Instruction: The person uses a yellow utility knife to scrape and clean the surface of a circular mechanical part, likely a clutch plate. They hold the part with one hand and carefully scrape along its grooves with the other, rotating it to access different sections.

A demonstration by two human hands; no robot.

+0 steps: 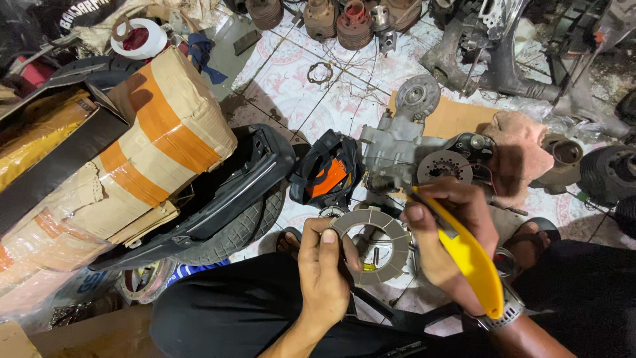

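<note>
My left hand (322,270) holds a round grey clutch plate (387,233) with segmented friction pads by its near left edge, thumb on top. My right hand (445,238) grips a tool with a yellow handle (472,262), its tip resting at the plate's upper right rim. A metal watch band sits on my right wrist. Just beyond the hands lies a grey engine casing (397,149) with a round perforated disc (444,167) on its side.
A black scooter fender over a tyre (228,199) lies to the left, beside a taped cardboard parcel (142,142). An orange-and-black pouch (328,174) sits near the casing. Engine cylinders (354,23) stand at the back, a pink rag (523,149) and more parts to the right.
</note>
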